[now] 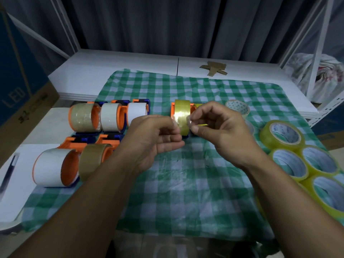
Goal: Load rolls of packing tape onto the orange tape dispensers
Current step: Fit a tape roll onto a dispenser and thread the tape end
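An orange dispenser (173,108) stands upright mid-table on the green checked cloth (186,183), with a yellowish clear tape roll (182,110) on it. My left hand (154,138) and my right hand (217,127) both pinch the loose, crinkled end of that tape, one at each edge, just in front of the roll. To the left, several loaded orange dispensers stand in two rows, carrying clear, white (109,118) and brown (93,159) rolls. Loose yellowish rolls (283,136) lie at the right edge.
A white roll of patterned tape (238,107) lies behind my right hand. Brown tape scraps (214,68) sit on the white board at the back. A cardboard box (22,101) stands at the left, a white metal rack (316,53) at the right. A dark pen (9,170) lies at the left.
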Available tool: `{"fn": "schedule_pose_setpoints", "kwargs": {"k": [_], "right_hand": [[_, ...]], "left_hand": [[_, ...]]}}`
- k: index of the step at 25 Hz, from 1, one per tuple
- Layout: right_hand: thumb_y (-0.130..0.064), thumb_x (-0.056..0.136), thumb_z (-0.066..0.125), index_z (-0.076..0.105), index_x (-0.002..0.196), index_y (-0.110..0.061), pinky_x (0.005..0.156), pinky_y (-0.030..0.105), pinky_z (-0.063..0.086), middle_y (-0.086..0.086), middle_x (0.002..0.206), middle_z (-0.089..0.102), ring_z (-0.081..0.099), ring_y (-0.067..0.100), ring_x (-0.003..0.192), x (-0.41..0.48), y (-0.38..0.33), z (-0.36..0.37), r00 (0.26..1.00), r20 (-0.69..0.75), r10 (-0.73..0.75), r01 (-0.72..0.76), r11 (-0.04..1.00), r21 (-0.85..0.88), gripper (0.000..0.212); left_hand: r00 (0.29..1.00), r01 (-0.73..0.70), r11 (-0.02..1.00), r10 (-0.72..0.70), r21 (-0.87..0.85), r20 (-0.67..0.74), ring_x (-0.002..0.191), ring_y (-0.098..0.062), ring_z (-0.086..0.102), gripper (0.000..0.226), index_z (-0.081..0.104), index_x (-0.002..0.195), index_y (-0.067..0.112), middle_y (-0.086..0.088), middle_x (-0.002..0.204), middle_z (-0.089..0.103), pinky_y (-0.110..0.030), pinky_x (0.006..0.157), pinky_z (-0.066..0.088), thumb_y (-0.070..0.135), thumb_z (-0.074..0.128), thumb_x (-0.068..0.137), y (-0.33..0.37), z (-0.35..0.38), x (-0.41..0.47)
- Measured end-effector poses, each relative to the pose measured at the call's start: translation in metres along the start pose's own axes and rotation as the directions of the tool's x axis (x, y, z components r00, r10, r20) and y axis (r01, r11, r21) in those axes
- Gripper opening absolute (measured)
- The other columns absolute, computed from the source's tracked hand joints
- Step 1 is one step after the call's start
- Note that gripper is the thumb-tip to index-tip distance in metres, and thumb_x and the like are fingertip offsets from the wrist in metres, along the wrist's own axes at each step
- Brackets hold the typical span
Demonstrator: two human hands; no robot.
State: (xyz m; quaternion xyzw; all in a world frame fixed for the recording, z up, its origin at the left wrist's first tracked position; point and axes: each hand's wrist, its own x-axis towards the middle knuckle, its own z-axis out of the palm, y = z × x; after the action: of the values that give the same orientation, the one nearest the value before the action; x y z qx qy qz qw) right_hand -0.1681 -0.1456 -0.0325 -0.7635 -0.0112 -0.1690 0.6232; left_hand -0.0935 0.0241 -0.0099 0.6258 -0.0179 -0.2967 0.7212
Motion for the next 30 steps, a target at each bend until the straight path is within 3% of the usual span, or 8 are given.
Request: {"fn": "schedule_pose_setpoints", "kwargs": {"k": [3,8,12,16,19,22,25,30], "right_hand": [[0.008,0.082,0.072,0.069,0.092,-0.007,0.086,0.039,0.056,0.018,0.095,0.069,0.064,0.020,0.090,-0.001,-0.001,0.000,1.000,0.001,-0.028,0.028,1.000,-0.011,0.019],[0.002,0.082,0.075,0.073,0.091,-0.003,0.089,0.045,0.058,0.020,0.098,0.072,0.069,0.034,0.095,-0.002,-0.008,-0.006,0.999,0.014,-0.043,0.044,0.996,-0.080,0.011],[-0.006,0.085,0.073,0.072,0.089,-0.001,0.088,0.053,0.056,0.025,0.097,0.072,0.068,0.037,0.091,-0.001,-0.005,-0.004,0.998,-0.049,0.036,-0.038,0.998,-0.042,0.007],[-0.004,0.089,0.070,0.072,0.086,0.001,0.087,0.044,0.061,0.024,0.096,0.074,0.071,0.026,0.088,-0.002,-0.002,0.010,0.974,-0.150,0.168,-0.147,0.979,0.141,0.006],[0.000,0.088,0.071,0.072,0.082,-0.002,0.085,0.040,0.061,0.022,0.092,0.075,0.072,0.027,0.083,-0.002,0.000,0.016,0.945,-0.188,0.268,-0.219,0.944,0.247,0.006],[0.002,0.086,0.072,0.070,0.083,0.002,0.082,0.038,0.062,0.025,0.085,0.073,0.071,0.028,0.076,-0.002,0.000,0.019,0.924,-0.198,0.328,-0.264,0.919,0.291,0.004],[0.004,0.085,0.072,0.068,0.077,-0.001,0.072,0.031,0.061,0.016,0.071,0.072,0.071,0.021,0.066,-0.001,-0.003,0.020,0.915,-0.213,0.343,-0.271,0.913,0.306,0.010],[0.002,0.084,0.074,0.069,0.077,-0.002,0.069,0.030,0.060,0.014,0.071,0.071,0.069,0.021,0.067,0.001,-0.003,0.020,0.900,-0.248,0.359,-0.284,0.913,0.293,0.010]], "left_hand": [[1.000,0.014,1.000,-0.014,0.015,0.012,0.055,-0.017,0.066,0.008,0.065,0.080,-0.001,-0.011,0.067,0.065,-0.032,0.058,0.060,-0.004,0.062,0.087,0.000,0.000,0.000],[0.998,0.043,0.998,-0.046,0.053,0.052,0.056,-0.018,0.066,0.006,0.066,0.085,0.000,-0.012,0.071,0.066,-0.032,0.058,0.059,-0.002,0.061,0.087,0.000,-0.001,0.000],[0.992,0.078,0.997,-0.078,0.007,0.098,0.063,-0.019,0.069,0.006,0.067,0.088,0.004,-0.012,0.080,0.069,-0.033,0.060,0.060,0.000,0.062,0.088,-0.002,-0.001,-0.001],[0.984,0.133,0.986,-0.119,-0.103,0.134,0.069,-0.020,0.070,0.012,0.066,0.096,0.005,-0.010,0.083,0.071,-0.032,0.058,0.060,-0.003,0.059,0.089,-0.004,0.001,-0.001],[0.981,0.172,0.982,-0.163,-0.076,0.110,0.066,-0.019,0.070,0.016,0.068,0.099,0.001,-0.011,0.083,0.072,-0.031,0.057,0.060,-0.004,0.058,0.088,-0.005,0.002,0.001],[0.978,0.194,0.978,-0.187,-0.076,0.097,0.066,-0.019,0.069,0.018,0.070,0.099,-0.002,-0.011,0.081,0.072,-0.031,0.058,0.061,-0.004,0.056,0.088,-0.006,0.003,0.002],[0.975,0.205,0.974,-0.195,-0.096,0.105,0.067,-0.019,0.070,0.020,0.071,0.103,-0.003,-0.012,0.082,0.072,-0.031,0.058,0.061,-0.001,0.057,0.089,-0.007,0.003,0.002],[0.973,0.209,0.969,-0.192,-0.135,0.125,0.065,-0.017,0.071,0.022,0.070,0.109,-0.005,-0.011,0.080,0.073,-0.031,0.058,0.061,0.002,0.058,0.092,-0.009,0.002,0.004]]}}
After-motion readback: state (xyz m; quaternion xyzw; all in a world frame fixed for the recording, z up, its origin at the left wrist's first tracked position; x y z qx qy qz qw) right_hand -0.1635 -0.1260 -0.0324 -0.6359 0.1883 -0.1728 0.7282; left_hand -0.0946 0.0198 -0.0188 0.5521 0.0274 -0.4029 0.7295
